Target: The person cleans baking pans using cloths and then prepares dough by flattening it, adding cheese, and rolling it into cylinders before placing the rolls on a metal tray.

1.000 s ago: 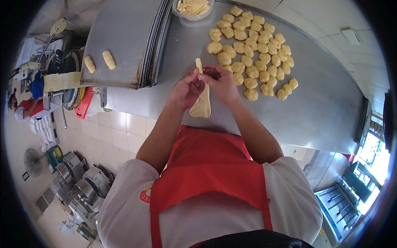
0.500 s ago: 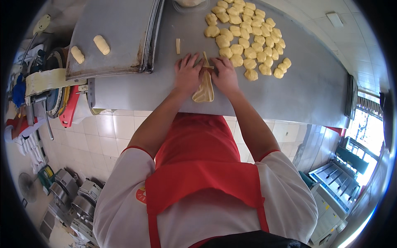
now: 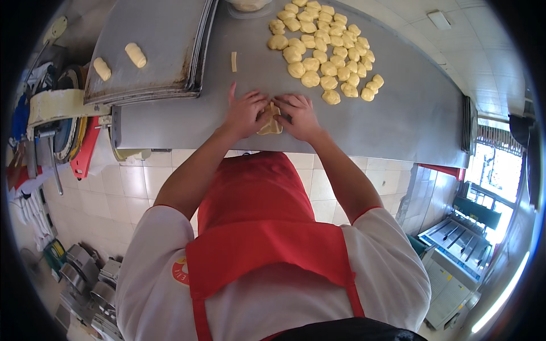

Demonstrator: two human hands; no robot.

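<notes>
Trays (image 3: 153,34) stand stacked on the left of the metal table (image 3: 392,125) in the head view, the top one carrying two short dough rolls (image 3: 135,55), lying apart from each other. At the upper edge a clear plastic tub (image 3: 248,8) is cut off by the frame; something pale shows through its wall, too little to identify. Down on the left, machines hold metal bowls (image 3: 73,275) whose contents cannot be made out.

The flattened dough piece (image 3: 271,126) lies on the table near its front edge, between the two hands. The left hand (image 3: 244,115) has its little finger raised away and its other fingers bent onto the dough; the right hand (image 3: 298,118) keeps its fingers close together, tips on the dough's far end. Whether either one is clamped on it cannot be told. A pale strip (image 3: 234,61) lies beyond the left hand, and many dough lumps (image 3: 329,69) crowd the table beyond the right.

One second ago both hands held the dough up, stretched long, with a strip at its top. Half a second ago it lay long on the table, a strip crosswise at its narrow end; now it is shorter, that end hidden under the fingers. The rolls remain on the tray.
</notes>
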